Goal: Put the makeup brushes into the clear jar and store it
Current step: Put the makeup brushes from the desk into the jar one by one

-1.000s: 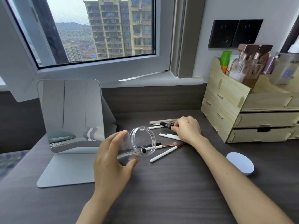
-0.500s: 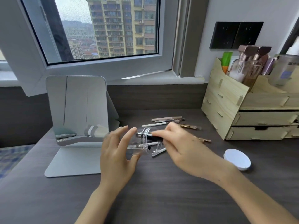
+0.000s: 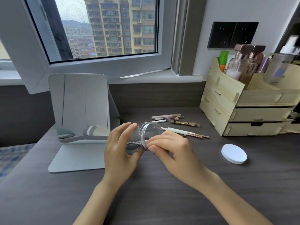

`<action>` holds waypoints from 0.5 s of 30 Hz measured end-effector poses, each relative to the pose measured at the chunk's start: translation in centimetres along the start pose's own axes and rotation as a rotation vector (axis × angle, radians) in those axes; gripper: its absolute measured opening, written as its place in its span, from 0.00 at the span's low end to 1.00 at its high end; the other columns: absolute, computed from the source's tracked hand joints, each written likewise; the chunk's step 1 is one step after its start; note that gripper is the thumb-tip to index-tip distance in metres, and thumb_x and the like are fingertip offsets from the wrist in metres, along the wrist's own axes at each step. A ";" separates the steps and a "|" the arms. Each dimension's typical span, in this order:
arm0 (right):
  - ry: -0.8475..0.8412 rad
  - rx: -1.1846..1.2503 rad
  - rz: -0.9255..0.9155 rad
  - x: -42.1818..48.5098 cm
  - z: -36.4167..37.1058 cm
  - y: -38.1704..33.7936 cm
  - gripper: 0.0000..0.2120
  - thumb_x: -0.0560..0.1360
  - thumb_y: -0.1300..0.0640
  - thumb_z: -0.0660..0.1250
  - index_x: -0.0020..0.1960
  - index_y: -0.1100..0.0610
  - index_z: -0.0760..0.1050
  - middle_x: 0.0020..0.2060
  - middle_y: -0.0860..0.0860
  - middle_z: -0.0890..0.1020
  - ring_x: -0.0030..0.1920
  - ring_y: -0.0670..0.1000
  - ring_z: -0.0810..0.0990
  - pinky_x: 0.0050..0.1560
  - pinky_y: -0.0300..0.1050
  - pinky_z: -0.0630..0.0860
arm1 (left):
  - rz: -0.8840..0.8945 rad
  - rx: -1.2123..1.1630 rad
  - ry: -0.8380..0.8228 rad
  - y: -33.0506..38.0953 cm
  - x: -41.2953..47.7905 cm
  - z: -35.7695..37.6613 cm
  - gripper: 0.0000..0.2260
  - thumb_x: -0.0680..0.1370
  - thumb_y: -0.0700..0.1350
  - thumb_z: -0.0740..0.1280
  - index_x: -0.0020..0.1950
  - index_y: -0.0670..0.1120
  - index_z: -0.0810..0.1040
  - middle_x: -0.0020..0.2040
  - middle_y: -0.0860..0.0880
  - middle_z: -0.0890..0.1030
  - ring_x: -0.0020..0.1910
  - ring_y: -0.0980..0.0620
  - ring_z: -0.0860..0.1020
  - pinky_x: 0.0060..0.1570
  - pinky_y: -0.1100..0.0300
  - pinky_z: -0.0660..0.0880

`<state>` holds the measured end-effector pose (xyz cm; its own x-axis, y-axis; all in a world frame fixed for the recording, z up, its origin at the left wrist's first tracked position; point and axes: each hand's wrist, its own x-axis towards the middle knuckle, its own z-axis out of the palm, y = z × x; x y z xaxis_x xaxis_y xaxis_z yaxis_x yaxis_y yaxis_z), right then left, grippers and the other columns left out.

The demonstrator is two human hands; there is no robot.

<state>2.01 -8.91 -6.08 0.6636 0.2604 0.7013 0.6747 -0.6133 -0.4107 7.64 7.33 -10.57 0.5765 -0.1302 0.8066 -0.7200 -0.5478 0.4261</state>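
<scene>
Brought back to the tilted jar [image 3: 146,135] held by the left hand [image 3: 120,150], the right hand [image 3: 172,150], fingers pinched together at its mouth, loads brushes [image 3: 178,130]; more must be fetched.

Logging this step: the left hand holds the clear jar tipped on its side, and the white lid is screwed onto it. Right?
Not quite. The white lid is off, lying on the desk to the right, as the head view shows. The left hand does hold the clear jar tipped on its side.
</scene>
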 end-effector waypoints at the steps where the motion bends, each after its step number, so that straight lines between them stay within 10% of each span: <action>1: -0.063 -0.052 -0.014 -0.1 0.0 0.0 0.11 0.76 0.57 0.61 0.48 0.60 0.81 0.40 0.53 0.85 0.40 0.51 0.77 0.43 0.44 0.75 | 0.003 0.001 -0.011 0.0 0.0 0.0 0.26 0.68 0.50 0.70 0.64 0.48 0.70 0.61 0.46 0.75 0.61 0.51 0.71 0.62 0.64 0.64; 5: -0.191 -0.146 -0.009 -0.3 -0.6 -0.1 0.15 0.77 0.54 0.56 0.58 0.54 0.76 0.33 0.46 0.76 0.38 0.49 0.73 0.38 0.45 0.73 | 0.037 0.038 -0.045 -0.2 -0.1 0.0 0.28 0.65 0.45 0.72 0.64 0.49 0.69 0.61 0.46 0.75 0.61 0.48 0.71 0.62 0.58 0.67; 9: 0.191 0.261 0.289 0.0 -1.0 1.2 0.10 0.77 0.59 0.61 0.53 0.52 0.80 0.38 0.48 0.85 0.29 0.44 0.75 0.32 0.42 0.73 | -0.048 0.008 0.017 -0.3 0.4 -0.5 0.30 0.64 0.45 0.76 0.64 0.49 0.70 0.60 0.48 0.75 0.60 0.55 0.70 0.60 0.69 0.62; 12: 0.258 0.016 0.442 0.9 0.2 5.0 0.09 0.75 0.64 0.64 0.49 0.55 0.82 0.37 0.50 0.86 0.30 0.39 0.77 0.32 0.30 0.67 | -0.127 -0.010 0.087 -0.6 0.5 -0.8 0.34 0.62 0.40 0.80 0.64 0.48 0.70 0.59 0.52 0.74 0.57 0.57 0.70 0.57 0.73 0.62; 15: 0.078 -0.253 0.394 1.4 2.3 7.9 0.09 0.75 0.61 0.63 0.50 0.57 0.82 0.43 0.53 0.85 0.43 0.52 0.81 0.44 0.45 0.74 | -0.197 -0.045 0.152 -0.8 0.6 -0.9 0.35 0.61 0.39 0.80 0.64 0.52 0.69 0.58 0.56 0.74 0.55 0.57 0.71 0.55 0.72 0.65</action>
<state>9.04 -11.70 -9.65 0.8204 -0.0792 0.5663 0.2702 -0.8191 -0.5060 8.20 8.44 -10.09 0.6451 0.1027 0.7572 -0.6181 -0.5124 0.5961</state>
